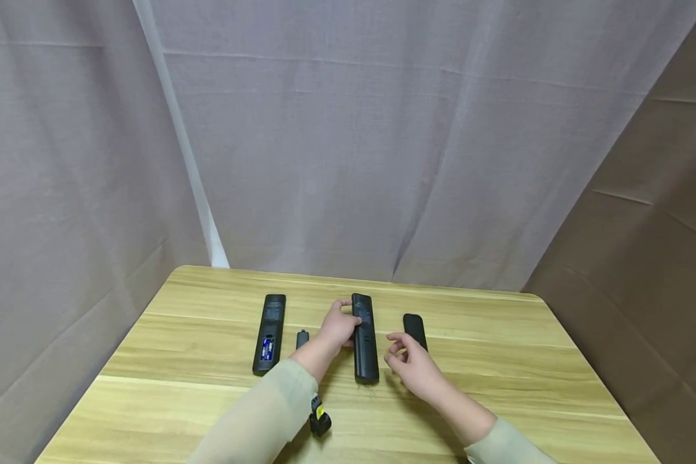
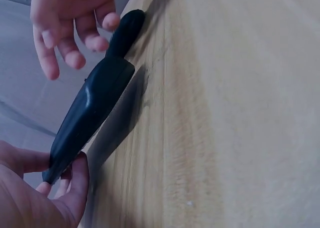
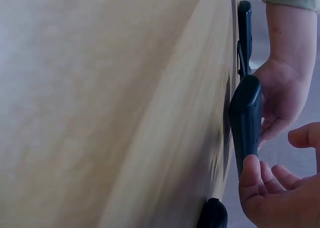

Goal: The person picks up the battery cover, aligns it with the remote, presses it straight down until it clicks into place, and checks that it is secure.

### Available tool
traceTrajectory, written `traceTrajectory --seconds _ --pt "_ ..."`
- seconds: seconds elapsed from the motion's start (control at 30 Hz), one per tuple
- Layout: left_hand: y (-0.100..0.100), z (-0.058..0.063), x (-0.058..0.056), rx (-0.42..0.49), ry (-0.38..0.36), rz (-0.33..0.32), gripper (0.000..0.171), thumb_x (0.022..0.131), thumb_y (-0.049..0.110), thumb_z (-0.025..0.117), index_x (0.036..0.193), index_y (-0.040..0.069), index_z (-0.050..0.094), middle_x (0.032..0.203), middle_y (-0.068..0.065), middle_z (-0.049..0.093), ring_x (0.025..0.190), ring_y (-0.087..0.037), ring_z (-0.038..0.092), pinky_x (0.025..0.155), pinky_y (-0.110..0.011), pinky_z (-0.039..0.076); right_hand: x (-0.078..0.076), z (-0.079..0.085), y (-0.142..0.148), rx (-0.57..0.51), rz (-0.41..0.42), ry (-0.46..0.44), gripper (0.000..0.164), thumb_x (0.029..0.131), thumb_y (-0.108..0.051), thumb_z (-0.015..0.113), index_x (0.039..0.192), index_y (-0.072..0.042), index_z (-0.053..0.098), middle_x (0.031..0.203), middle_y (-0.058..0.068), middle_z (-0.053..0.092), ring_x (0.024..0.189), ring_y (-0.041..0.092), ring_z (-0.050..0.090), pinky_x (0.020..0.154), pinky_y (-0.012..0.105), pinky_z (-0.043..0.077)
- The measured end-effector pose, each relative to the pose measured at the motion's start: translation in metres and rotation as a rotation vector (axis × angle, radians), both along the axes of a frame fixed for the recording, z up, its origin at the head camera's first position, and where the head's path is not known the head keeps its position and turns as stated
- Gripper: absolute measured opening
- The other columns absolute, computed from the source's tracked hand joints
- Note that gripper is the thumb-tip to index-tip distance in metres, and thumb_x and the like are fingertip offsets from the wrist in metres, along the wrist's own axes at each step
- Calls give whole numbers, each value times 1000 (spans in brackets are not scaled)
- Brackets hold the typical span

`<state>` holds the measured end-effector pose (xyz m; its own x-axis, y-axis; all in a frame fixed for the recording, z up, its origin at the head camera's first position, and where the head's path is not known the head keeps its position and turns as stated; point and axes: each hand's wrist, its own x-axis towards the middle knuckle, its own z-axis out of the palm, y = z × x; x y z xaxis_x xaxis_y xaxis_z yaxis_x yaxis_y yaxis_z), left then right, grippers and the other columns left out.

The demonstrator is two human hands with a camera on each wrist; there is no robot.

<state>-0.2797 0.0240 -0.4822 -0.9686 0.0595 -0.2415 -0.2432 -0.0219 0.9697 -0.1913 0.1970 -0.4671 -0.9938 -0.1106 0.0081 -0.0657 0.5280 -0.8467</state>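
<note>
In the head view my left hand [image 1: 338, 325] pinches the far part of a long black remote control [image 1: 366, 351] between thumb and fingers. The remote lies back side up, with a latch notch on its cover. From the left wrist view, the left hand [image 2: 37, 193] grips one end and the remote [image 2: 92, 100] is raised above the table, casting a shadow. My right hand [image 1: 415, 368] hovers just right of the remote, fingers loosely bent and holding nothing. It is nearest a smaller black remote [image 1: 414, 330], whose near part it hides.
Left on the wooden table [image 1: 168, 361] lies another black remote [image 1: 274, 309], its battery compartment uncovered and blue batteries [image 1: 267, 348] inside. A small dark battery cover [image 1: 302, 338] lies beside it, partly behind my left forearm. Grey curtains [image 1: 325, 161] stand behind the table.
</note>
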Motion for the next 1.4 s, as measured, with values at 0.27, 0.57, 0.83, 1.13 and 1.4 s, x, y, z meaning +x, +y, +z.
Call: traceTrajectory --seconds 0.27,0.57,0.83,1.13,1.4 --pt "-4 1 -4 -17 -12 13 52 96 0 60 144 10 43 119 -31 59 91 -38 70 63 -44 60 4 -1 4 16 6 -3 39 94 -5 63 132 0 54 102 7 53 74 17 53 53 26 47" --pt "-4 3 -5 -57 -22 4 51 96 0 59 144 7 44 121 -31 59 89 -36 69 63 -41 59 9 -2 7 22 11 -2 38 94 -5 64 131 -1 55 102 6 54 76 16 52 54 26 46" --pt "-3 5 -3 -62 -29 -48 52 99 10 56 148 5 41 126 -30 58 96 -35 68 70 -43 59 10 -2 10 18 10 -4 37 94 -5 64 130 -2 56 101 5 54 77 16 53 56 26 46" --pt "0 10 -3 -105 -25 -87 56 99 16 56 151 2 37 125 -28 61 93 -33 69 72 -41 57 11 -1 11 22 8 -13 38 94 -6 64 131 -2 55 102 5 55 81 18 54 59 26 46" --pt "-1 15 0 -184 -19 -112 57 99 21 57 147 -4 40 121 -25 63 89 -29 69 74 -42 57 10 -2 13 19 10 -6 38 93 -4 64 130 -1 56 100 5 55 79 18 54 58 25 45"
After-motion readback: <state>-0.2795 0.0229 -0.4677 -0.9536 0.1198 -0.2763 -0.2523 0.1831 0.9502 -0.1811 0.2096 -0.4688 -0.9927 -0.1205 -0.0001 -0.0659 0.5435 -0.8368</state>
